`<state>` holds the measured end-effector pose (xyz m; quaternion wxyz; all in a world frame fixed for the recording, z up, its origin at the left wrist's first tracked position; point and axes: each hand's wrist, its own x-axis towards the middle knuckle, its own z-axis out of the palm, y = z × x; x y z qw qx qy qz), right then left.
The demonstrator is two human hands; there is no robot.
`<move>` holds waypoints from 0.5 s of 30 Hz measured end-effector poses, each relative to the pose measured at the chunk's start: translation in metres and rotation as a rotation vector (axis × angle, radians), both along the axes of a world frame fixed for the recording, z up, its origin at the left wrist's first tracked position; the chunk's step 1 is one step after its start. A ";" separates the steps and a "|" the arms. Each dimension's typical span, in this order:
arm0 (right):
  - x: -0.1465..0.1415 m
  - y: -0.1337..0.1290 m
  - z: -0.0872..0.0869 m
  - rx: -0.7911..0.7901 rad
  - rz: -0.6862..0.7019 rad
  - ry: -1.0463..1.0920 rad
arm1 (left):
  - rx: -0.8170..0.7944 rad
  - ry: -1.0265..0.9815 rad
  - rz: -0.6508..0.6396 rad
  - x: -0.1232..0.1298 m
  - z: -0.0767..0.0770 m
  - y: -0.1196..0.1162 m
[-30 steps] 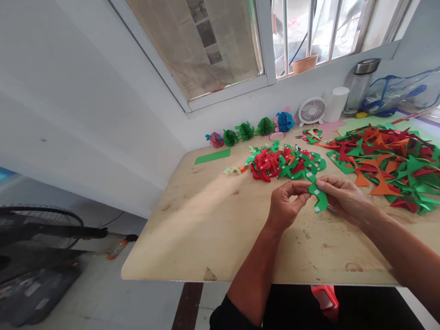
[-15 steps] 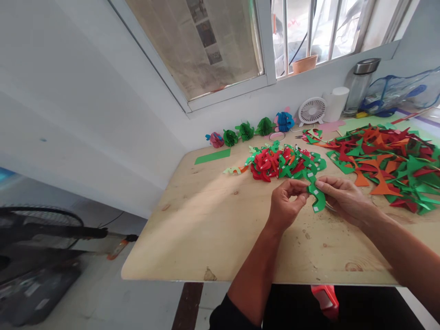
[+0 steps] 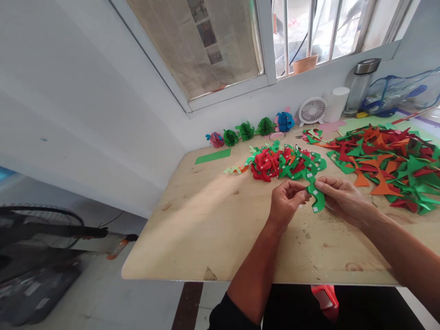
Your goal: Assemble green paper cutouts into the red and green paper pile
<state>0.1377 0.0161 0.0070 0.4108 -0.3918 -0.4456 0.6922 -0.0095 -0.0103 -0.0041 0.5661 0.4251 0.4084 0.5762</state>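
The right hand (image 3: 343, 199) is closed in a pinch, thumb over fingers, on a wavy green paper cutout (image 3: 318, 201) dotted with small white squares. I have the left hand (image 3: 284, 202) at the cutout's other edge, fingers curled and thumb tip close to the index finger; from here I cannot tell whether it has hold of the paper. The cutout is between my two hands, over the bench (image 3: 192, 229), its upper end overlapping the near edge of the pile of red and green cutouts (image 3: 271, 162) in my view (many of those carry white squares too). To the right I see a wide heap of red, orange and green paper scraps (image 3: 378, 158). A green paper strip (image 3: 213, 156) lies flat to the left of the pile. Along the wall stand three green honeycomb paper figures (image 3: 246, 131), with a pink-and-blue figure (image 3: 216, 140) at their left and a blue-and-pink figure (image 3: 285, 121) at their right. Further right are a small white fan (image 3: 312, 111), a white cylinder (image 3: 338, 104), a clear bottle with a metal cap (image 3: 360, 89) and a clear bag with blue trim (image 3: 395, 94).
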 end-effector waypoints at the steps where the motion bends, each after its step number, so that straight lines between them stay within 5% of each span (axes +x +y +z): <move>1: 0.000 0.000 0.000 0.018 0.005 -0.014 | -0.020 0.012 -0.009 0.000 0.001 0.000; 8: 0.000 0.004 -0.006 0.295 -0.163 -0.321 | -0.045 0.080 0.082 0.000 0.003 -0.001; 12: -0.001 0.001 -0.006 0.593 -0.315 -0.555 | 0.020 0.233 0.223 0.001 0.001 -0.001; 15: -0.003 -0.004 -0.006 0.835 -0.277 -0.711 | 0.060 0.328 0.269 0.001 0.000 -0.002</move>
